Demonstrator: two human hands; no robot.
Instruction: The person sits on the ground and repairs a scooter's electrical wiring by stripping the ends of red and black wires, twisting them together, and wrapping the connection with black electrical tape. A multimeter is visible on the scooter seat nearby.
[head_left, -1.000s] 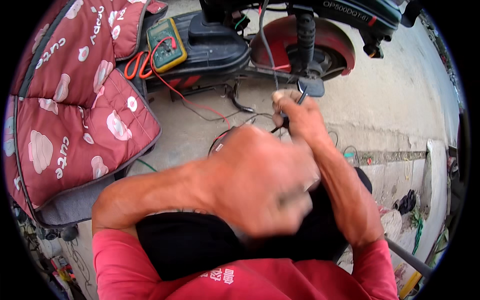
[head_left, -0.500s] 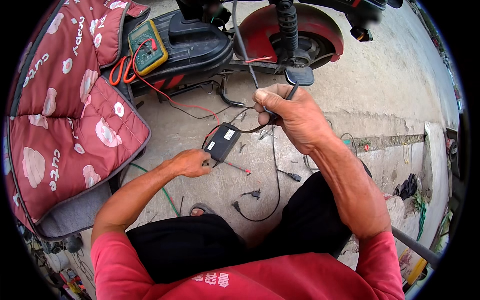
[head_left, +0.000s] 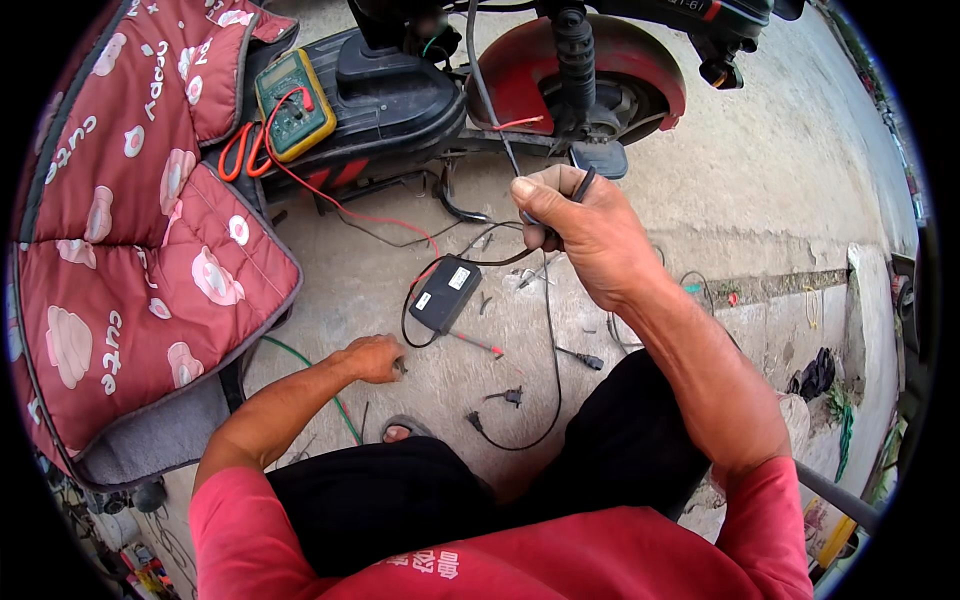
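My right hand (head_left: 565,215) is closed on a dark cable (head_left: 480,80) that hangs from the scooter; a short black piece, whose kind I cannot tell, pokes up from the fingers. My left hand (head_left: 372,360) is low over the concrete, left of centre, fingers curled, with something small and grey at the fingertips. Beyond it lies a black power-adapter box (head_left: 445,295) with leads, beside a red probe (head_left: 478,343). Loose plugs (head_left: 508,396) and wires lie between my knees. A yellow-edged multimeter (head_left: 295,105) rests on the scooter's footboard (head_left: 390,115), red lead trailing down.
The scooter's red-fendered wheel (head_left: 650,70) and stand (head_left: 460,205) are ahead. A padded maroon cover (head_left: 125,270) hangs at the left. A green wire (head_left: 330,390) runs on the ground. A concrete step (head_left: 862,320), dark bag (head_left: 815,370) and grey bar (head_left: 830,495) are at the right.
My left hand has swung from high in the middle down to the ground, then shifted left and lower, away from the adapter. My right hand still grips the cable.
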